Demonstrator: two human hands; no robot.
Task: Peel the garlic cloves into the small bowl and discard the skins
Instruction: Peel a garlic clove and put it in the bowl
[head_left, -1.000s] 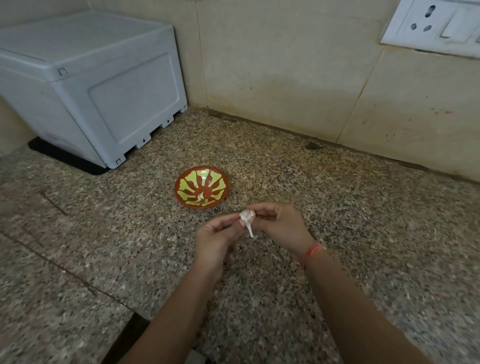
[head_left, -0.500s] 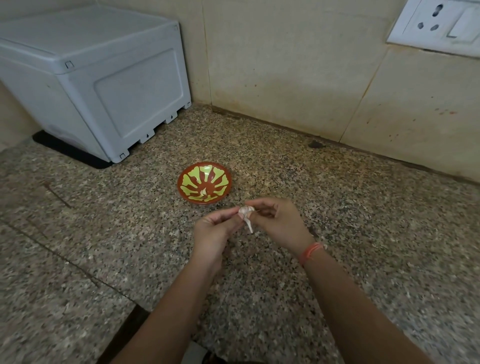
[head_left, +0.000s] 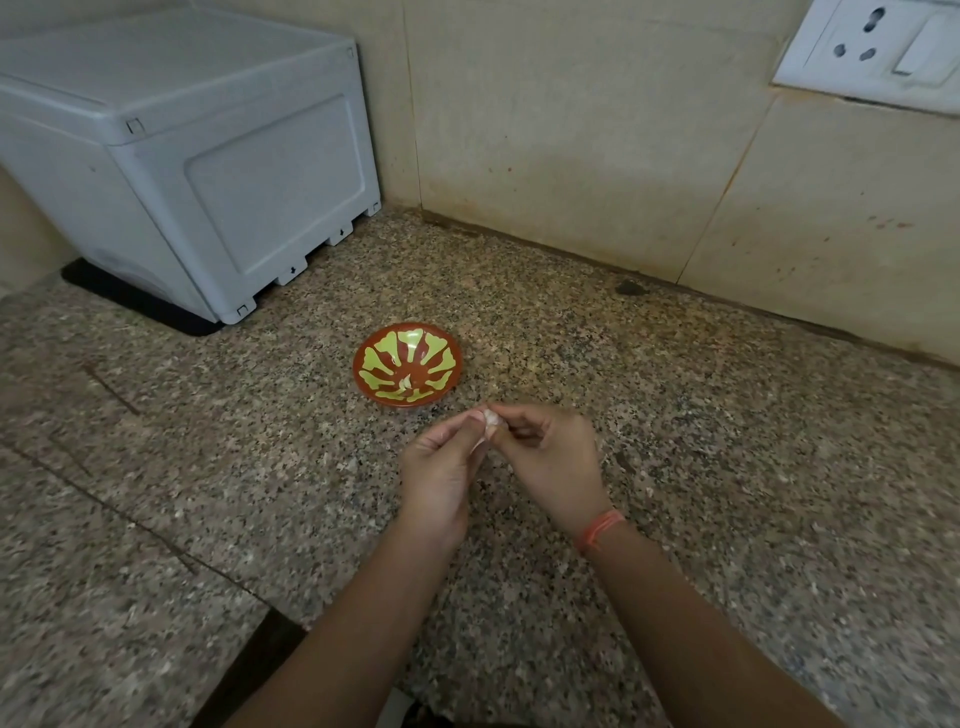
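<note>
Here, from the head view: peeling in progress over a speckled worktop (head_left: 675, 415). Pinching one clove (head_left: 490, 418) between the fingertips of the left hand (head_left: 441, 467) and the right hand (head_left: 550, 462), both curled tight on it, just this side of the bowl (head_left: 363, 358) and clear of its rim. Amount of skin left: hard to tell, with the clove mostly hidden by fingers. Lying in the bottom of the bowl, one pale piece (head_left: 407, 384), probably a clove already peeled.

Likely to go wrong from here: losing the clove out of so small a pinch, slippery once bared, and sending it onto the worktop instead of into the bowl. Dropping flakes of skin into the bowl, given hands so near its rim. Knocking the shallow bowl with a knuckle on the way over. No bin or place for skins in sight, hence a risk of scraps scattered and lost against the speckled stone.

Counted: two hands, one clove in hand, one pale piece in the bowl, one bowl, one grey box (head_left: 208, 171) at back left, one wall socket (head_left: 878, 47) at top right, one orange thread (head_left: 600, 530) on the right wrist.
</note>
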